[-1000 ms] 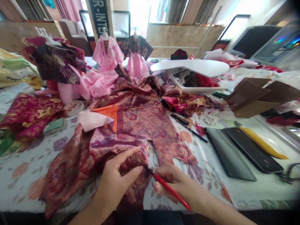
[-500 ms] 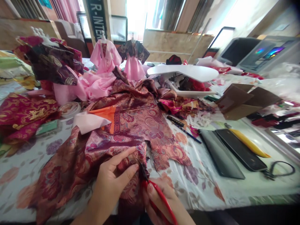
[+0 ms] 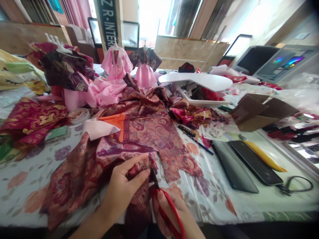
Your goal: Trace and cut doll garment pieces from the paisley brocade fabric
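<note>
Reddish-brown paisley brocade fabric (image 3: 154, 132) spreads over the table and hangs past its front edge. My left hand (image 3: 127, 182) pinches a raised fold of it between thumb and fingers. Close beside, my right hand (image 3: 169, 205) is closed around the red handles of a pair of scissors (image 3: 171, 212). Their dark blades point away from me and lie against the cut edge of the fabric, next to my left fingertips. How far the blades are apart is hard to make out. A scrap of orange cloth (image 3: 113, 121) and a pale pink piece (image 3: 99, 129) lie on the fabric.
Small dress forms wear pink and dark garments (image 3: 116, 63) at the back. A white tray (image 3: 204, 103), cardboard box (image 3: 261, 113), dark flat case (image 3: 234, 166) and phone (image 3: 254, 162) are at the right. Magenta brocade (image 3: 37, 116) lies left, on the flowered tablecloth (image 3: 211, 199).
The view has shifted slightly, and things at the left now sit farther right. Both hands keep their hold on the fabric and the scissors, whose blades show a little more clearly.
</note>
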Demonstrator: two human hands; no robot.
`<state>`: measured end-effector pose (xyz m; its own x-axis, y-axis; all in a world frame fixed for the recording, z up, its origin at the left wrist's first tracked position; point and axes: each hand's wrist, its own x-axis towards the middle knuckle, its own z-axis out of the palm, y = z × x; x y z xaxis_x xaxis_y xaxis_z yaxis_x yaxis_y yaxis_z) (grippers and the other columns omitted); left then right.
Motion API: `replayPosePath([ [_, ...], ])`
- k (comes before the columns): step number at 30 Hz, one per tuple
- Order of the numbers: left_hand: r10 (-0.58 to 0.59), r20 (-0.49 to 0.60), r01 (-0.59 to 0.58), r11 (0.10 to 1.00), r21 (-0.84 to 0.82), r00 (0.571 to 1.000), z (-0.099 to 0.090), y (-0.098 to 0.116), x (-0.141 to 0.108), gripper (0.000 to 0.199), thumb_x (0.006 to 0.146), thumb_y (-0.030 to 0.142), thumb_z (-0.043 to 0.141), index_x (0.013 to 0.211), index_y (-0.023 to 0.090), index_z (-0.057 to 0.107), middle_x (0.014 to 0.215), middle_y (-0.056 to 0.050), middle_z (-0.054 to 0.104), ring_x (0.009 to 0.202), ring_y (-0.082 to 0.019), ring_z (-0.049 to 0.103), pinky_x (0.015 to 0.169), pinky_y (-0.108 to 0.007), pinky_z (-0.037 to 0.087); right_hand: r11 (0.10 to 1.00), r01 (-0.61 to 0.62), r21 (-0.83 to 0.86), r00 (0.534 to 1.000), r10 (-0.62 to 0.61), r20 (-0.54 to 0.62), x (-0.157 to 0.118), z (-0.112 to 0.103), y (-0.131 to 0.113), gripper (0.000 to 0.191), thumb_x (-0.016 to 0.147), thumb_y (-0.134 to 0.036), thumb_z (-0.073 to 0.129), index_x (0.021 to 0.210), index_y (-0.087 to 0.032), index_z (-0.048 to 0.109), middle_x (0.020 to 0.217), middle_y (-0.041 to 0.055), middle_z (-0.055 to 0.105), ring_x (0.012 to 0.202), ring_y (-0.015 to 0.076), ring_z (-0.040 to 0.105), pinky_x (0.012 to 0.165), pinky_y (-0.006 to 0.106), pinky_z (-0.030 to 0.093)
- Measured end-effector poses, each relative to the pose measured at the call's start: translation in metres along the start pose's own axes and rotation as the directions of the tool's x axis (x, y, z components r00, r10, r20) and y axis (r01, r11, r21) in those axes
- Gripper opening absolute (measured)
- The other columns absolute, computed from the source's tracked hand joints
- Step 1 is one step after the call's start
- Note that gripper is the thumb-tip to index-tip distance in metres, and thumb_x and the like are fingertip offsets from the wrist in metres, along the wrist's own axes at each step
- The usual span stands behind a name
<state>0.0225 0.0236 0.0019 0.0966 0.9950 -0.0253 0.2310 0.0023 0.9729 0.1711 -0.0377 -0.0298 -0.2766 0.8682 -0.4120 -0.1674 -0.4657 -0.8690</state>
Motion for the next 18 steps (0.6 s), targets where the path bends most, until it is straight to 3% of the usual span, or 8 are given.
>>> replayPosePath([
  [2, -0.012, 0.02, 0.012, 1.0, -0.019, 1.0, 0.002, 0.002, 0.003, 0.041, 0.078, 0.026, 0.067, 0.119, 0.024, 0.065, 0.118, 0.0, 0.067, 0.114, -0.021, 0.059, 0.1, -0.03, 0.045, 0.999, 0.02, 0.034, 0.998, -0.018, -0.061, -0.001, 0.0, -0.002, 0.058, 0.079, -0.071, 0.049, 0.06, -0.017, 0.046, 0.034, -0.0075, 0.039, 0.028, 0.0018, 0.025, 0.032, 0.016, 0.015],
  [6, 0.018, -0.008, -0.019, 0.998, -0.053, 1.0, 0.014, 0.009, 0.01, 0.041, 0.079, 0.025, 0.065, 0.12, 0.022, 0.063, 0.119, 0.0, 0.067, 0.114, -0.02, 0.059, 0.102, -0.032, 0.044, 0.989, -0.04, 0.144, 0.99, 0.059, -0.125, -0.002, 0.001, -0.01, 0.058, 0.07, -0.076, 0.055, 0.065, -0.019, 0.046, 0.035, -0.0079, 0.041, 0.029, 0.0037, 0.028, 0.032, 0.017, 0.018],
  [11, 0.129, -0.007, -0.129, 0.991, -0.034, 0.992, 0.026, 0.022, 0.024, 0.04, 0.081, 0.024, 0.062, 0.121, 0.023, 0.062, 0.118, 0.002, 0.067, 0.114, -0.018, 0.059, 0.103, -0.03, 0.043, 0.981, 0.07, 0.18, 0.973, -0.028, -0.229, -0.001, -0.001, -0.033, 0.054, 0.072, -0.069, 0.06, 0.065, -0.017, 0.049, 0.043, -0.0052, 0.047, 0.04, 0.0052, 0.036, 0.04, 0.017, 0.024],
  [18, 0.195, -0.019, -0.195, 0.98, 0.035, 0.981, 0.025, 0.035, 0.036, 0.04, 0.08, 0.022, 0.061, 0.12, 0.022, 0.064, 0.116, 0.002, 0.068, 0.112, -0.018, 0.061, 0.104, -0.032, 0.042, 0.985, 0.131, 0.108, 0.981, -0.113, -0.16, 0.014, -0.008, -0.044, 0.053, 0.075, -0.07, 0.056, 0.067, -0.018, 0.048, 0.044, -0.0055, 0.046, 0.037, 0.0059, 0.033, 0.039, 0.02, 0.022],
])
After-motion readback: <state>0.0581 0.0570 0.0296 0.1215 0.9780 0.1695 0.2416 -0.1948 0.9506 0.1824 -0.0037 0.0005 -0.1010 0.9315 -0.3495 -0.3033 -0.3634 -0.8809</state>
